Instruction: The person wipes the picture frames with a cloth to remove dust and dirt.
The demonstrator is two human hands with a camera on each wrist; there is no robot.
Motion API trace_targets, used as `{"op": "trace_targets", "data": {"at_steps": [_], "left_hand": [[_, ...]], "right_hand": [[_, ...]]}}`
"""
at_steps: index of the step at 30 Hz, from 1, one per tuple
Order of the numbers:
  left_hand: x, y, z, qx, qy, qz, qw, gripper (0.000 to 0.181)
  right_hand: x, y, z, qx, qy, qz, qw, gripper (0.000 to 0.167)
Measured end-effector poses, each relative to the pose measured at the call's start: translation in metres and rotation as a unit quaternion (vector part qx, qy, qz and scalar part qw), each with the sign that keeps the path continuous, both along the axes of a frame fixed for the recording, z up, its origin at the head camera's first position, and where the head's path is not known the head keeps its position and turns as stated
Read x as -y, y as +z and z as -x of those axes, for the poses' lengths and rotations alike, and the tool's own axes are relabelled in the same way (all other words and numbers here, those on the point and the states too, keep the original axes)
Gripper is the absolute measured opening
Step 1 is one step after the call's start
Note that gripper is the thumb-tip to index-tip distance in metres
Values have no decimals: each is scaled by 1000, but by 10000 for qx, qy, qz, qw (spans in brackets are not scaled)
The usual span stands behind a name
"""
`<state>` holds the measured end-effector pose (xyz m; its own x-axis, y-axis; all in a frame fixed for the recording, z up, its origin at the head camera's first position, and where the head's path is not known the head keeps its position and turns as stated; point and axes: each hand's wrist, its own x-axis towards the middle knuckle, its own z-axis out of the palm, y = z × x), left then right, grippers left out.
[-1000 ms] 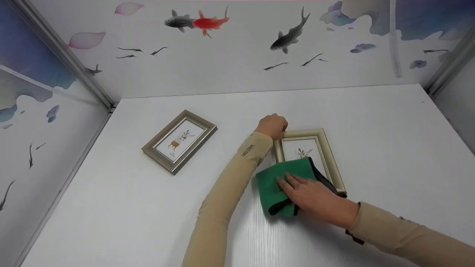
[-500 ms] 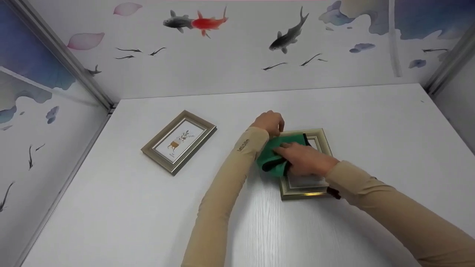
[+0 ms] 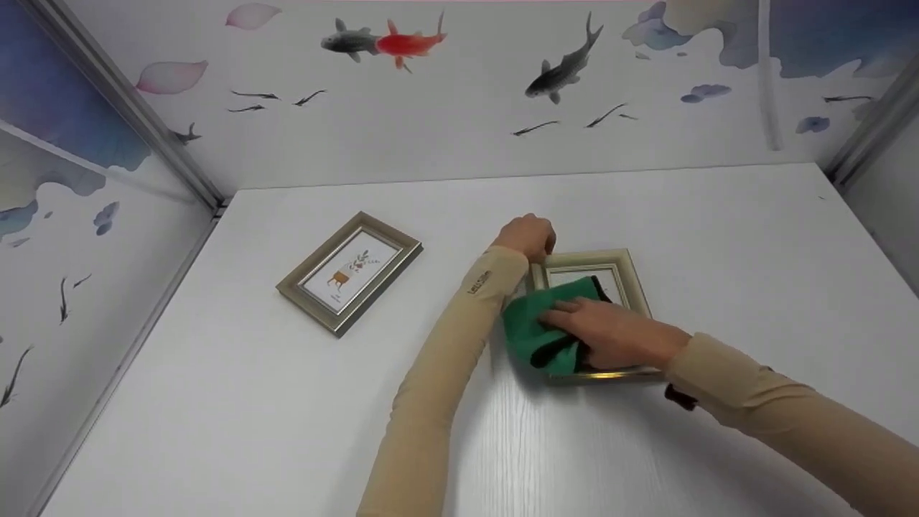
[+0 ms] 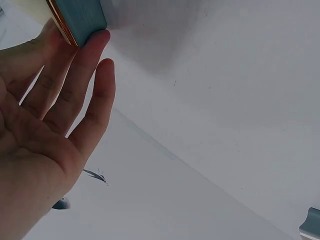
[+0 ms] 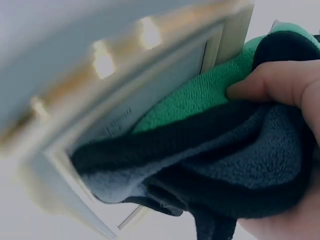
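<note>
Head view: green cloth (image 3: pixel 530 317), gripped by right hand (image 3: pixel 614 332), now sits lower on gold picture frame (image 3: pixel 630 278); left hand (image 3: pixel 528 236) pinches its corner, likely steadying the wipe

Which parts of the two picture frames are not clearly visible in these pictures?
Head: much of the covered frame, behind the green cloth and right hand.
Head: the caption on the other frame, too small.
Left wrist: most of both frames, cut off at edges.
Right wrist: one frame edge, blurred.
</note>
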<state>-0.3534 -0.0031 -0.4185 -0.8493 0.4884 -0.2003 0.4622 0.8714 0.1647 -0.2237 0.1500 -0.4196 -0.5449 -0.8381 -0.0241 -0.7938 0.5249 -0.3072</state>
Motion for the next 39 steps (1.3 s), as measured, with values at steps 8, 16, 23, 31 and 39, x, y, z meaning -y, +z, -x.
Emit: {"op": "trace_targets", "data": {"at_steps": [8, 16, 23, 31, 39], "left_hand": [[3, -2, -2, 56, 232, -175, 9996, 19], [7, -2, 1, 49, 275, -170, 9995, 17], [10, -5, 1, 84, 57, -52, 9999, 16], [6, -6, -3, 52, -13, -122, 9999, 21], [4, -2, 2, 48, 46, -65, 10000, 17]], "right_hand": [[-16, 9, -36, 246, 581, -403, 9972, 58], [-5, 1, -30, -1001, 631, -610, 9911, 65], [-3, -5, 15, -480, 231, -757, 9957, 66], [-7, -7, 37, -708, 245, -631, 9952, 65], [15, 24, -4, -1692, 1878, -583, 9658, 40]]}}
